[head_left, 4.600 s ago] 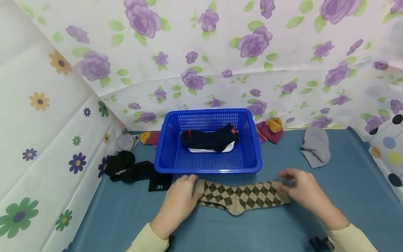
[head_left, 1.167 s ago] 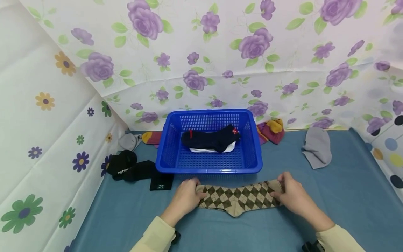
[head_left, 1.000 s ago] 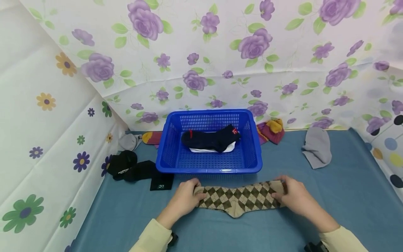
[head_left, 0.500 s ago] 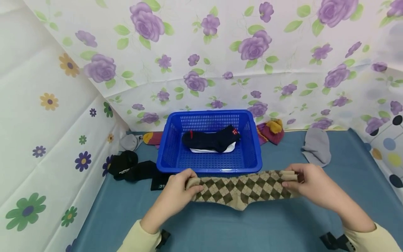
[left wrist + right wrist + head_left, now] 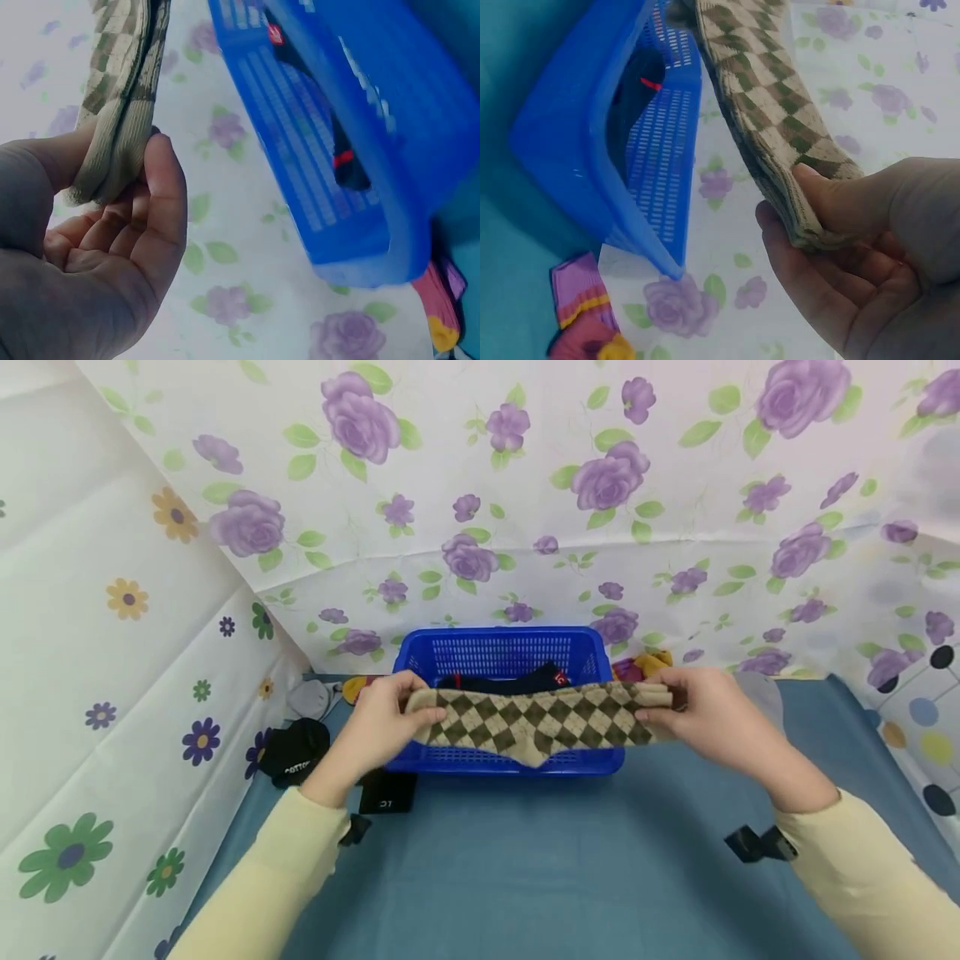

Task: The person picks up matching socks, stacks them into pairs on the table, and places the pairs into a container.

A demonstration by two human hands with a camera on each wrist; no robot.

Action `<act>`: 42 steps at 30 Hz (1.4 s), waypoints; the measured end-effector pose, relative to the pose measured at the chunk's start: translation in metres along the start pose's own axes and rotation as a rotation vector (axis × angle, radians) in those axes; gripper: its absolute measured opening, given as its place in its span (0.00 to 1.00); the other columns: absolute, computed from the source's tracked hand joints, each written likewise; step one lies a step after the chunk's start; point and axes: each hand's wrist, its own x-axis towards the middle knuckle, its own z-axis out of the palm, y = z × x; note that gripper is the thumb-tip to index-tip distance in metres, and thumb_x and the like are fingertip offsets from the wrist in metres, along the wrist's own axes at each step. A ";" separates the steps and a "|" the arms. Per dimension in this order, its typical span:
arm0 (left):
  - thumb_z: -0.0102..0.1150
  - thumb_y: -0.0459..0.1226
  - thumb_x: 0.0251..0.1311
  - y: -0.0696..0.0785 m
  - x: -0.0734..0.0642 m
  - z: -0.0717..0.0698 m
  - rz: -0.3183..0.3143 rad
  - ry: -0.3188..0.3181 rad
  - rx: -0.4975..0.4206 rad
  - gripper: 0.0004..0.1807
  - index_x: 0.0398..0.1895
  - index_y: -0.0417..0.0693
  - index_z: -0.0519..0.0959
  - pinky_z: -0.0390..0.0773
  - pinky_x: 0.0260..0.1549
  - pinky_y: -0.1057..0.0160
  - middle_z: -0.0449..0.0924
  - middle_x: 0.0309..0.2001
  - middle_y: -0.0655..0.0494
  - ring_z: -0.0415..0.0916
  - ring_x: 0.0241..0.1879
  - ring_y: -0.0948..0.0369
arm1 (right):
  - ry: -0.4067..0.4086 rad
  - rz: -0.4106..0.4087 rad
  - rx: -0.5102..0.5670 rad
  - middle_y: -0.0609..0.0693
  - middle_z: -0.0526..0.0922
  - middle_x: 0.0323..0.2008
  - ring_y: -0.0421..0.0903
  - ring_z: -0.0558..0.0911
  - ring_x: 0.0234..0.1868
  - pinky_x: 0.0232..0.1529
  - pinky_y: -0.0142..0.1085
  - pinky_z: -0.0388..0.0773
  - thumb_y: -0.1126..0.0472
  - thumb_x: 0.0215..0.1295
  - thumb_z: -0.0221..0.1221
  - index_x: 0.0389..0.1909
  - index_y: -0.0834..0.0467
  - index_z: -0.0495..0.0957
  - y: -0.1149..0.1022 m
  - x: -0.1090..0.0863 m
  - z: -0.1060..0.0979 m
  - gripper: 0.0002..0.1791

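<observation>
A pair of argyle socks (image 5: 532, 722), beige with dark brown diamonds, is stretched level in the air over the front of the blue basket (image 5: 510, 768). My left hand (image 5: 378, 727) pinches the toe end between thumb and fingers; the left wrist view shows two layers of socks (image 5: 120, 135) there. At the cuff end my right hand (image 5: 712, 727) pinches the stacked layers, thumb on top in the right wrist view. Inside the basket lie dark navy socks (image 5: 510, 683) with red marks, partly hidden behind the argyle pair.
Black socks (image 5: 296, 747) lie left of the basket, with a black LC piece (image 5: 387, 793) near its front corner. A grey sock (image 5: 307, 697) and maroon-yellow socks (image 5: 645, 666) sit by the back wall. Another grey sock (image 5: 761, 697) is partly behind the right hand.
Both hands have taken hold of the argyle socks' ends, lifted them off the blue table and carried them forward to above the basket. The basket has stayed put.
</observation>
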 end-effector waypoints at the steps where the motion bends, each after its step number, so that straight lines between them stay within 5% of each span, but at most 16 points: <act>1: 0.63 0.46 0.56 -0.002 0.007 -0.002 -0.003 0.007 0.013 0.11 0.35 0.53 0.74 0.77 0.23 0.63 0.80 0.32 0.55 0.77 0.26 0.59 | 0.001 0.003 -0.001 0.51 0.68 0.21 0.43 0.70 0.19 0.20 0.36 0.67 0.56 0.61 0.62 0.23 0.55 0.67 -0.001 0.008 0.001 0.14; 9: 0.63 0.46 0.57 -0.016 0.056 -0.006 -0.087 0.050 0.114 0.14 0.39 0.48 0.75 0.79 0.25 0.62 0.79 0.36 0.49 0.79 0.31 0.55 | -0.021 -0.035 -0.072 0.51 0.68 0.19 0.45 0.70 0.17 0.21 0.36 0.66 0.59 0.59 0.63 0.22 0.56 0.66 -0.008 0.070 0.008 0.15; 19: 0.65 0.44 0.55 -0.031 0.101 0.004 -0.229 -0.022 0.200 0.15 0.38 0.45 0.74 0.78 0.31 0.59 0.78 0.39 0.48 0.79 0.36 0.53 | -0.062 -0.025 -0.138 0.53 0.81 0.31 0.46 0.78 0.25 0.26 0.37 0.74 0.62 0.53 0.66 0.34 0.59 0.80 -0.003 0.117 0.034 0.08; 36: 0.60 0.36 0.57 -0.046 0.125 0.020 -0.259 -0.050 0.365 0.09 0.25 0.45 0.71 0.72 0.18 0.63 0.72 0.25 0.49 0.72 0.21 0.57 | -0.103 -0.070 -0.193 0.51 0.81 0.31 0.47 0.77 0.28 0.28 0.37 0.74 0.63 0.52 0.67 0.34 0.57 0.80 0.017 0.148 0.071 0.08; 42: 0.60 0.35 0.58 -0.044 0.127 0.016 -0.293 -0.085 0.369 0.09 0.23 0.45 0.73 0.72 0.16 0.64 0.76 0.24 0.49 0.73 0.19 0.57 | -0.156 -0.071 -0.179 0.55 0.82 0.40 0.47 0.78 0.30 0.27 0.35 0.75 0.68 0.52 0.64 0.44 0.60 0.80 0.019 0.153 0.075 0.16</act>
